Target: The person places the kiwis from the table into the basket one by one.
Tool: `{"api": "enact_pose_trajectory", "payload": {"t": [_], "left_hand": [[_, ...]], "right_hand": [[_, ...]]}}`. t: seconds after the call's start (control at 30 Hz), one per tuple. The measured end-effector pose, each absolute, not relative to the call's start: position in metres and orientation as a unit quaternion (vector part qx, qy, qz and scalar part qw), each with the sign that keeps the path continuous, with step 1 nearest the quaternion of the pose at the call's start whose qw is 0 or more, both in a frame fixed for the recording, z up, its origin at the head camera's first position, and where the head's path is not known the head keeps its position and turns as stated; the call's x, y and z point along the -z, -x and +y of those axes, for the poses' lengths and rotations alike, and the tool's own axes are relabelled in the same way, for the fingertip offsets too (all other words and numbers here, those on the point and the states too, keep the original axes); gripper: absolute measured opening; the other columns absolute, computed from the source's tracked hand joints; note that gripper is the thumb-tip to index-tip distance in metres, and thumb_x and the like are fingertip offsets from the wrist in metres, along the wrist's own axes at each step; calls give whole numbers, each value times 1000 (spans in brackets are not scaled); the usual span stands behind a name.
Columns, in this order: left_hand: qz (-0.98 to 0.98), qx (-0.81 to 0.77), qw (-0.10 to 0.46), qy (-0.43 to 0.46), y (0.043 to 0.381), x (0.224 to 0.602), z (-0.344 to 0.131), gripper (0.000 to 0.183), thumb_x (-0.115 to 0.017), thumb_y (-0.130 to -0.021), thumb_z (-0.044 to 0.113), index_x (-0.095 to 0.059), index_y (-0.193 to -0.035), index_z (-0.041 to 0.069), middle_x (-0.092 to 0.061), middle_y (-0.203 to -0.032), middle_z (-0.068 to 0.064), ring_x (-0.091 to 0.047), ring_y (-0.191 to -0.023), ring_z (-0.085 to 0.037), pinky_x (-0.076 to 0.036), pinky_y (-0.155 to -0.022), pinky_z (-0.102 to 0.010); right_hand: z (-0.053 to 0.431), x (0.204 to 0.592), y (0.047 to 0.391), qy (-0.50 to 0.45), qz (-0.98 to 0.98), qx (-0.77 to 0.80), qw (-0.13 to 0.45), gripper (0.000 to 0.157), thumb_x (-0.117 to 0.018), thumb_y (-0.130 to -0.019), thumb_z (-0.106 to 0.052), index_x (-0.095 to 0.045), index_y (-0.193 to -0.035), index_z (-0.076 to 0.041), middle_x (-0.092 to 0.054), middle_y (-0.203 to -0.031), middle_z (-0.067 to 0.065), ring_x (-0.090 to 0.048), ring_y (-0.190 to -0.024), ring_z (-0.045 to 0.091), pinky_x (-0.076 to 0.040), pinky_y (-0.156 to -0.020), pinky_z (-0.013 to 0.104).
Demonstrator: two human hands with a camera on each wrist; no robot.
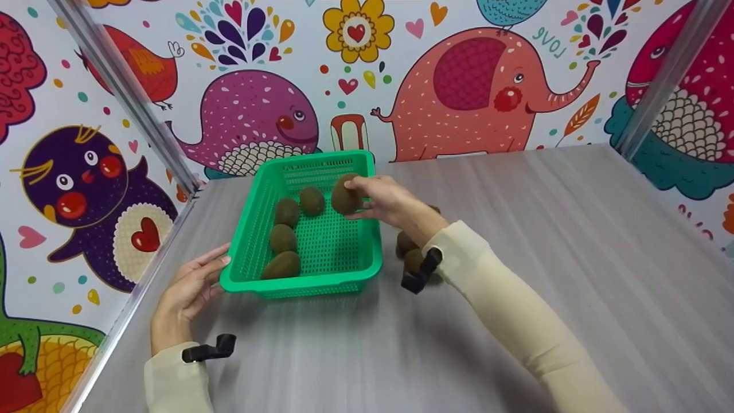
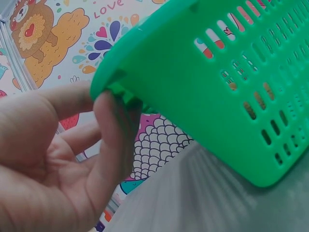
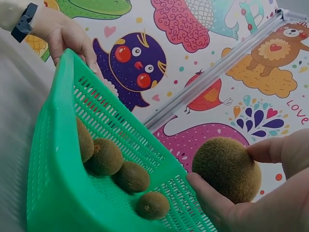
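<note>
A brown, fuzzy kiwi (image 1: 346,195) is pinched between the thumb and fingers of my right hand (image 1: 385,201), over the right side of a green plastic basket (image 1: 304,282). Inside, several kiwis (image 3: 131,177) lie along the left side and toward the far end. My left hand (image 1: 195,289) holds the basket's rim at its near left corner, as the left wrist view shows up close; some of its fingertips are hidden under the rim. More kiwis (image 1: 414,261) sit on the table right of the basket, partly covered by my right wrist.
The grey table (image 1: 550,241) extends right of the basket and in front of it. Printed wall panels (image 1: 459,86) stand behind and at both sides, with metal posts (image 1: 129,97) at the corners. Each sleeve cuff carries a small black device (image 1: 209,348).
</note>
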State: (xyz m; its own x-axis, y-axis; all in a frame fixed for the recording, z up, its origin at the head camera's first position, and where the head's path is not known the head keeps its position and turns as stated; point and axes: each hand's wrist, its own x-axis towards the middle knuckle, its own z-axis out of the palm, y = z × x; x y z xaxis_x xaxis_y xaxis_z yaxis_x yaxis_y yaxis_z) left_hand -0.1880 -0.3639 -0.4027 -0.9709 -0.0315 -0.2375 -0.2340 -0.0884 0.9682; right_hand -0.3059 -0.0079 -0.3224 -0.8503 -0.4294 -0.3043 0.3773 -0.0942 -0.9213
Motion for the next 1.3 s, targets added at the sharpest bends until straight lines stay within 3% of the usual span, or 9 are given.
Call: {"api": "enact_pose_trajectory", "payload": {"t": [0.3,0.53,0.6,1.0,1.2,1.3], "left_hand": [[672,-730,70,100,189,402,-363,28,-57,-102,14,-73,-102,37,-76,-97,11,-73,-88,-7,-61,-77,-26],[674,-729,70,102,189,402,-363,29,-57,-102,14,-74,-101,38,-76,-96,12,-73,-86,-7,-60,-76,-26],[672,-730,70,100,189,403,-362,29,-57,-102,14,-73,-101,38,-76,-96,11,-73,-86,-7,-60,-76,-26],[668,-734,72,98,188,402,-363,29,-56,-102,13,-74,-102,36,-76,-97,10,-73,-86,-8,-61,-76,-27],[670,-732,74,102,188,402,-364,26,-58,-102,15,-73,-103,36,-76,-98,10,-73,-87,-8,-60,-77,-26],[669,-732,72,105,189,403,-364,27,-57,-102,15,-74,-103,37,-76,-97,10,-73,-87,-7,-60,-76,-26]], "right_hand": [[-32,333,318,-15,614,748,251,48,-55,-103,-17,-40,-145,0,-35,-156,17,-40,-143,43,-52,-103,50],[-52,338,325,-36,609,751,253,75,-56,-102,-14,-9,-159,-7,-17,-164,16,-29,-148,47,-54,-101,49],[-57,339,325,-41,601,755,259,76,-56,-102,-13,-8,-160,-8,-14,-166,15,-23,-150,48,-53,-102,50],[-68,352,334,-84,575,766,275,60,-47,-106,-14,-19,-159,-8,-18,-164,17,-27,-151,35,-50,-107,48],[-64,353,336,-77,595,755,265,50,-41,-108,-14,-30,-157,-6,-11,-168,15,-16,-156,33,-43,-115,41],[-62,352,335,-69,607,746,265,51,-41,-109,-18,-29,-157,-7,-12,-167,18,-19,-155,34,-43,-115,39]]}}
